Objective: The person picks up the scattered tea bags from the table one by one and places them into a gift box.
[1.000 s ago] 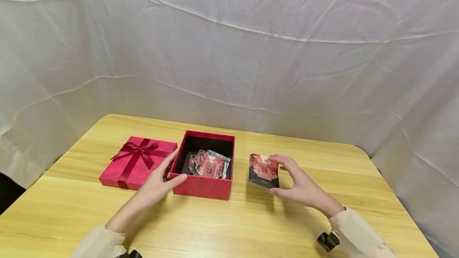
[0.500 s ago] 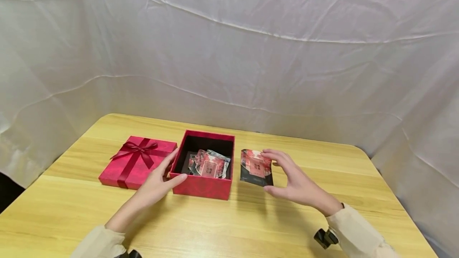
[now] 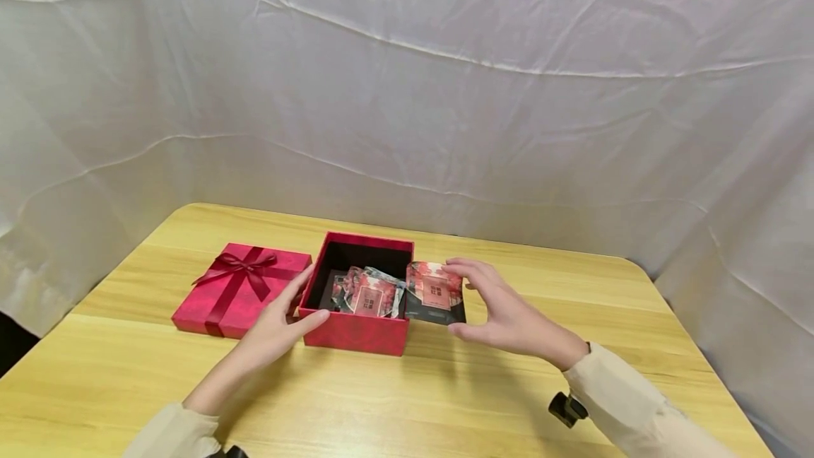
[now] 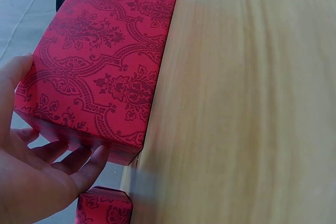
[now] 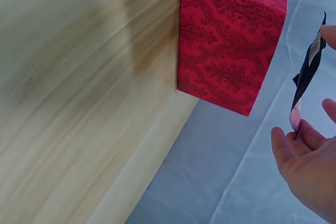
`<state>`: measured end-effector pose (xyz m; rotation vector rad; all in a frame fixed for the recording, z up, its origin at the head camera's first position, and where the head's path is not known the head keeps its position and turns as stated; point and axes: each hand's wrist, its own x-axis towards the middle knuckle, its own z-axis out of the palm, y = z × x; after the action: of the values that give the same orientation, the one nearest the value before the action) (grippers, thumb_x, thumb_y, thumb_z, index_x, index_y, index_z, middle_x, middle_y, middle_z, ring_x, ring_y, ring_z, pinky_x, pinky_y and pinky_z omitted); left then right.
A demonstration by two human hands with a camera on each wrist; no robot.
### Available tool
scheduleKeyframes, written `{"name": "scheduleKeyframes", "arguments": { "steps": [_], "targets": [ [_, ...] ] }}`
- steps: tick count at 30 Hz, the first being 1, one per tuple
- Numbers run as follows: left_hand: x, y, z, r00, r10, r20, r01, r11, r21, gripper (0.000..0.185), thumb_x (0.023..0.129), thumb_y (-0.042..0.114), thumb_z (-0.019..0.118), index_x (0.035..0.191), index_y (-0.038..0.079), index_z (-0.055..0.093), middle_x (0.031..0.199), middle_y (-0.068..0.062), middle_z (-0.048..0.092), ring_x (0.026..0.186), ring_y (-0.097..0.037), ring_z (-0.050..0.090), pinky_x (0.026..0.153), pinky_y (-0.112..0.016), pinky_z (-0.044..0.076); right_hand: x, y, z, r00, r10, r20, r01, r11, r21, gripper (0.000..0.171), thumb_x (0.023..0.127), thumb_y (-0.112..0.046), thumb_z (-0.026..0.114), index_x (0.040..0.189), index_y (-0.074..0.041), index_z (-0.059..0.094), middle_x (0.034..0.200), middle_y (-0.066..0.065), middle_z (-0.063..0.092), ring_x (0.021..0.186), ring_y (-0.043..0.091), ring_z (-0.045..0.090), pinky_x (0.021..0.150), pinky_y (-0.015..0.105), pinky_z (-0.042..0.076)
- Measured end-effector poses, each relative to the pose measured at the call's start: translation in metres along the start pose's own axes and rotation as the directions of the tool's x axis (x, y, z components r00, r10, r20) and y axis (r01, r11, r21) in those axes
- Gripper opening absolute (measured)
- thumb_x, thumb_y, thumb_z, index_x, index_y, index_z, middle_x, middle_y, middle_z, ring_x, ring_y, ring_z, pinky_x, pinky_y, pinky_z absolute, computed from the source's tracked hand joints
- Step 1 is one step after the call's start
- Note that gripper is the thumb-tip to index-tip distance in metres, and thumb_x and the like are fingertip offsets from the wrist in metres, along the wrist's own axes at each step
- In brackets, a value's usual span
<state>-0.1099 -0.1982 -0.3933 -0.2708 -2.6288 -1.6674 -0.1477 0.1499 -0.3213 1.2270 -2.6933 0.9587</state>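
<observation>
A red patterned gift box (image 3: 356, 333), its top uncovered, stands on the table with several red and black sachets (image 3: 369, 294) lying inside. My left hand (image 3: 273, 327) holds the box at its near left corner, the thumb on the front rim and the fingers along the left side; the left wrist view shows those fingers bent against the patterned box wall (image 4: 100, 66). Between thumb and fingertips my right hand (image 3: 502, 313) pinches one more sachet (image 3: 435, 293) by its right side. That sachet is raised off the table, overlapping the box's right rim in the head view.
The matching red lid (image 3: 242, 288) with its dark red ribbon bow lies left of the box, partly behind my left hand. Both rest on a light wooden table (image 3: 540, 387). White cloth (image 3: 407, 90) hangs behind the table's far edge.
My right hand has carried the sachet leftward from the table's right side to the box's right rim. My left hand keeps its place on the box.
</observation>
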Motion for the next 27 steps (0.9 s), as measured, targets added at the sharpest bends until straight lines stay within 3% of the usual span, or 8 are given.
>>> {"name": "scheduleKeyframes", "arguments": {
  "steps": [9,16,27],
  "targets": [
    [0.000,0.001,0.000,1.000,0.003,-0.003,-0.003,1.000,-0.003,0.080,0.093,0.030,0.066,0.156,0.017,0.020,0.155,-0.021,0.023,0.137,-0.043,0.029,0.103,-0.057,0.034,0.010,-0.013,0.008,0.997,0.037,0.073,-0.037,0.999,-0.010,0.074,0.079,-0.023,0.078,0.142,-0.009,0.042,0.148,0.012,0.034,0.134,0.031,0.032,0.100,0.058,0.037],
    [0.000,0.001,0.000,1.000,0.008,-0.007,-0.008,1.000,0.000,0.079,0.093,0.029,0.066,0.156,0.017,0.020,0.155,-0.021,0.025,0.134,-0.042,0.035,0.102,-0.056,0.037,0.019,-0.018,0.011,0.997,0.014,0.081,-0.011,0.999,-0.038,0.074,0.079,-0.026,0.076,0.142,-0.009,0.042,0.147,0.010,0.036,0.133,0.028,0.032,0.099,0.057,0.038],
    [0.001,-0.001,0.000,1.000,0.004,0.001,-0.004,1.000,0.005,0.080,0.092,0.031,0.066,0.156,0.017,0.019,0.155,-0.021,0.024,0.136,-0.043,0.031,0.102,-0.057,0.035,0.037,-0.022,0.006,0.993,0.009,0.118,0.002,0.996,-0.087,0.073,0.081,-0.029,0.075,0.142,-0.005,0.041,0.146,0.014,0.037,0.133,0.029,0.034,0.103,0.054,0.036]
  ]
}}
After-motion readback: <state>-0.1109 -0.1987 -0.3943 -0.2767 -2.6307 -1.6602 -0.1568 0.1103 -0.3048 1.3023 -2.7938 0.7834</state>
